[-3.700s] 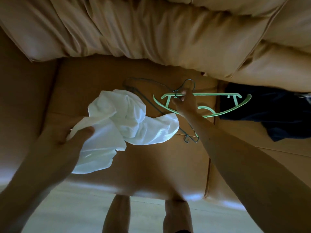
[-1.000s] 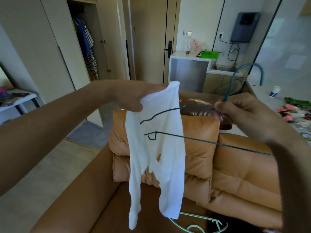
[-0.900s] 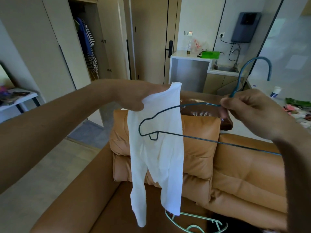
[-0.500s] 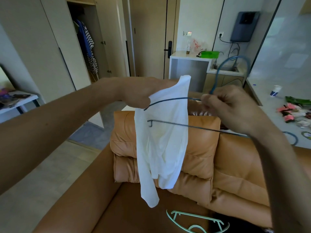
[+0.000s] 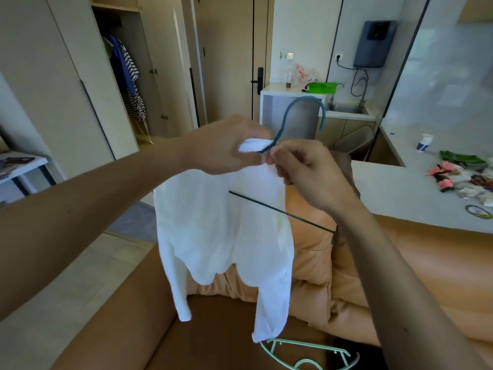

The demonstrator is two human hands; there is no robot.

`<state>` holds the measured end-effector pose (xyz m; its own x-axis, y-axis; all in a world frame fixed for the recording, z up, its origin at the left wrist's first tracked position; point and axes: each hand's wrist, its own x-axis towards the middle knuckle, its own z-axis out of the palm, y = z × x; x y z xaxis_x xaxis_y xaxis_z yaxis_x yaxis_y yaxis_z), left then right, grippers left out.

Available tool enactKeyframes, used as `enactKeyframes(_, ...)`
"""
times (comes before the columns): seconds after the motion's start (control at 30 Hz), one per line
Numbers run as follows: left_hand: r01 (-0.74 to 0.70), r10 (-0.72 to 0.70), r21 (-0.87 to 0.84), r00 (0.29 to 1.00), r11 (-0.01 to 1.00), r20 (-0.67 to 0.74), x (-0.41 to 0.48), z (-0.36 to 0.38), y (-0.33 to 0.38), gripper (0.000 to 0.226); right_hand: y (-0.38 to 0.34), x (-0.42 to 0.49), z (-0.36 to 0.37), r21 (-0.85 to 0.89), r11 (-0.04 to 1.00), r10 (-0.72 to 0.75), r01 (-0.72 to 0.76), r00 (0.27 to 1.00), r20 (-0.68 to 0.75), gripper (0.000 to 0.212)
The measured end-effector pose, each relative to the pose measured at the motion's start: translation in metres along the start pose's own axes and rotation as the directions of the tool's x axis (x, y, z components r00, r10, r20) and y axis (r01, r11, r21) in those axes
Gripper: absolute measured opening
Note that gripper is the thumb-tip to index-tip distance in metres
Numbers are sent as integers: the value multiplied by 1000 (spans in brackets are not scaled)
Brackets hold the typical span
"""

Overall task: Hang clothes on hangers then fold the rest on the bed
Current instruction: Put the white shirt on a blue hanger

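Note:
A white long-sleeved top (image 5: 224, 236) hangs in front of me over the tan sofa. My left hand (image 5: 226, 145) grips its neck opening. My right hand (image 5: 301, 166) pinches the neck of a thin blue wire hanger (image 5: 304, 102), just below the hook. The hook rises above both hands. One arm of the hanger is inside the top; the bottom bar runs out to the right from under the fabric. Both sleeves dangle loose.
A pale green plastic hanger (image 5: 306, 353) lies on the tan sofa (image 5: 314, 252) seat below, beside a dark garment (image 5: 354, 356). An open wardrobe (image 5: 125, 76) with hung clothes stands at the left. A counter (image 5: 416, 193) with small clutter runs along the right.
My right hand has pushed the blue hanger left into the top's neck until both hands meet. The top has spread wider over the hanger.

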<state>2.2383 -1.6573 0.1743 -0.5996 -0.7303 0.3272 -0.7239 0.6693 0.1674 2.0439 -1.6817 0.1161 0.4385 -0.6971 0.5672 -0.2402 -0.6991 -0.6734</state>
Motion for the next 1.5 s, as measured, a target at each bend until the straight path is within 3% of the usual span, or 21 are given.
enactKeyframes(0.07,25,-25,2,1000,1000,-13,-3,-3,-2,25,3,-2,-17,132,990,52,-53,999,6,30)
enactKeyframes(0.13,47,-47,-41,999,998,2,-7,-8,-3,21,12,-5,-35,221,970,93,-97,995,27,29)
enactKeyframes(0.2,33,-32,-67,999,997,20,-9,-12,-4,14,29,-8,-45,296,930,169,-220,968,188,38)
enactKeyframes(0.33,37,-35,-88,999,995,22,-9,-19,-8,11,67,-27,-30,416,760,236,-498,809,538,51)
enactKeyframes(0.43,71,-72,-110,997,991,1,-5,-25,-10,11,71,-42,-3,359,763,246,-537,755,608,90)
enactKeyframes(0.5,64,-64,-113,998,992,1,-1,-26,-9,6,61,-49,21,315,796,219,-517,731,647,82)
enactKeyframes(0.6,68,-69,-105,998,992,-4,1,-24,-10,3,59,-51,58,371,793,197,-483,780,593,58)
enactKeyframes(0.77,107,-107,-76,994,991,7,-1,-13,-14,12,64,-41,87,431,800,300,-417,901,314,40)
enactKeyframes(0.9,105,-106,-74,994,992,-11,-3,-9,-15,8,74,-31,91,224,944,223,-242,969,105,10)
enactKeyframes(0.97,114,-117,-53,992,992,-37,-4,-10,-17,3,83,-33,91,31,967,250,-253,965,72,22)
enactKeyframes(1.07,151,-154,-46,984,988,-88,-6,-15,-21,3,116,-45,91,-184,911,377,-369,926,9,13)
enactKeyframes(1.13,140,-142,-20,979,990,-149,-13,-23,-24,4,133,-54,82,-232,859,463,-456,886,-25,11)
enactKeyframes(1.2,140,-138,1,974,990,-181,-23,-32,-32,14,144,-58,60,-239,826,508,-510,858,-75,21)
enactKeyframes(1.3,209,-199,44,966,977,-165,-40,-35,-59,50,152,-53,18,-234,812,509,-535,845,-163,6)
enactKeyframes(1.37,261,-245,99,959,960,-145,-48,-23,-73,81,148,-42,-5,-196,801,530,-566,822,-205,9)
enactKeyframes(1.5,235,-222,116,969,965,-109,-56,10,-94,81,107,-26,-33,191,729,680,-657,728,-88,18)
